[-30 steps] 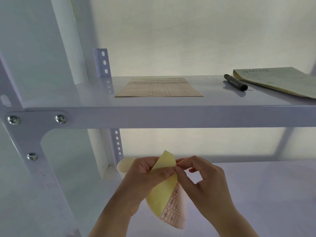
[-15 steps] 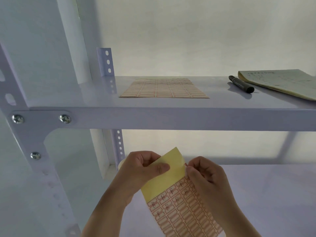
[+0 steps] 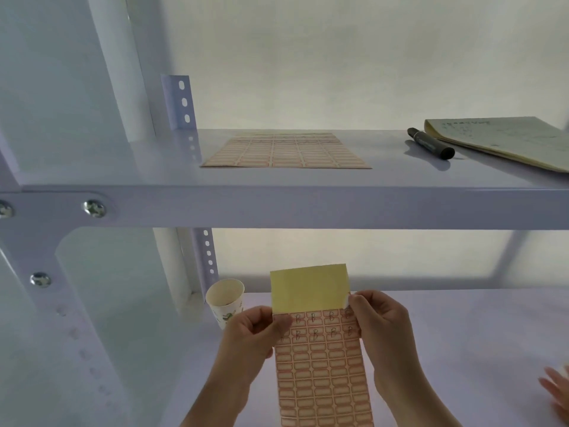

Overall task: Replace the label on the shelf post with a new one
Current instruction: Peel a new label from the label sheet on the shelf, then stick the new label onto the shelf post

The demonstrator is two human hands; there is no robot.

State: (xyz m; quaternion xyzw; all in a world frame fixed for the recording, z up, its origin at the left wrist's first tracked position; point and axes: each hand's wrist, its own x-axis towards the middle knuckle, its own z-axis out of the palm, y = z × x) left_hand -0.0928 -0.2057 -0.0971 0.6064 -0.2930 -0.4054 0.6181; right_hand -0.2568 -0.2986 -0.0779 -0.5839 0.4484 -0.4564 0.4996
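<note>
I hold a sheet of red-bordered labels (image 3: pixel 321 374) upright over the lower shelf, its yellow top strip (image 3: pixel 309 288) bare of labels. Some upper labels carry a handwritten "B". My left hand (image 3: pixel 254 334) pinches the sheet's left edge near the top. My right hand (image 3: pixel 380 322) pinches the right edge, fingertips at a label corner by the yellow strip. The white front shelf post (image 3: pixel 46 288) stands at the left, with bolts; no label shows on it. The perforated rear post (image 3: pixel 206 257) rises behind.
On the upper shelf (image 3: pixel 308 204) lie a second label sheet (image 3: pixel 286 151), a black marker (image 3: pixel 431 143) and a yellow notepad (image 3: pixel 505 140). A paper cup (image 3: pixel 226 300) stands at the lower shelf's back left. Another person's fingers (image 3: pixel 557 392) show at the right edge.
The label sheet, bent and curled a second ago, now hangs flat and facing me. Both hands have shifted to its side edges, and the paper cup is uncovered.
</note>
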